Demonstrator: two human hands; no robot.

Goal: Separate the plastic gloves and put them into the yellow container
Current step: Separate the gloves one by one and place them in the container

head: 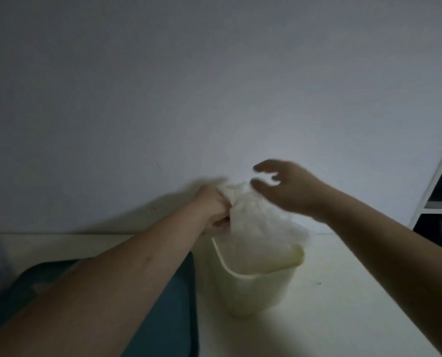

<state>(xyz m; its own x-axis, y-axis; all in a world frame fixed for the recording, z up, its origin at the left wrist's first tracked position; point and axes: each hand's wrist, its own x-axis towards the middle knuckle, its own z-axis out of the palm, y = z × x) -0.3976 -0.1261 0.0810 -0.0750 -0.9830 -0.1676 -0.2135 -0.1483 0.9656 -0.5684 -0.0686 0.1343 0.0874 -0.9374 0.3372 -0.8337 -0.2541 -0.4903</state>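
Both bare forearms reach forward from the lower edge, and the hands are near each other. The left hand [214,210] is closed like a fist and grips the plastic gloves [256,217]. The right hand [289,189] hovers just beside them, its fingers loosely bent and apart, a little blurred.

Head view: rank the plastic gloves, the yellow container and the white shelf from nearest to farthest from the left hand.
1. Plastic gloves: gripped in the left hand, touching it.
2. Yellow container: just below the hand, slightly to its right.
3. White shelf: at the far right edge.
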